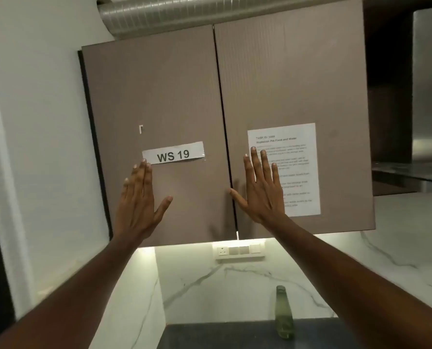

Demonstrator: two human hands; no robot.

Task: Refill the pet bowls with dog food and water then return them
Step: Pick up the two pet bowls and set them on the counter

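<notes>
Both hands are raised, palms toward the closed wall cabinet [159, 96]: left hand [136, 200] below the "WS 19" label [173, 155], right hand [261, 190] over the instruction sheet [298, 170], fingers spread, holding nothing. No bowls or dog food show; likely inside. Hook the doors' bottom edges and swing them open evenly, clear of the green bottle [283, 313] on the table [222, 333].

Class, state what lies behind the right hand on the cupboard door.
A printed task sheet taped to the right cupboard door. The right hand covers the sheet's left edge, hiding those words.
</notes>
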